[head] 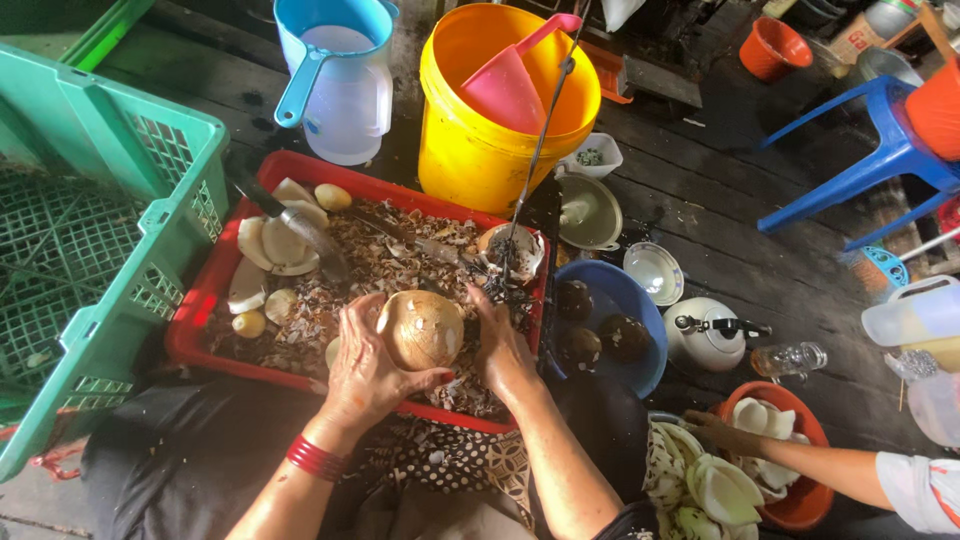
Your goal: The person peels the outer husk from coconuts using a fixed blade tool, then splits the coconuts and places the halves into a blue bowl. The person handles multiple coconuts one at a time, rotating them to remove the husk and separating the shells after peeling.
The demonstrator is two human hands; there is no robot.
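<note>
We see the left hand (368, 372) cupped around a peeled coconut (420, 329), fingers curled under it, while the right hand (502, 348) presses its side with fingers together. The coconut sits between them above a red tray (190, 335) littered with shell scraps and white coconut pieces (272, 246). A yellow bucket (470, 150) stands behind, a green crate (100, 230) to the left

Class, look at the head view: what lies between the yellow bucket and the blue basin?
In the head view, a pale green bowl lies between the yellow bucket and the blue basin.
</note>
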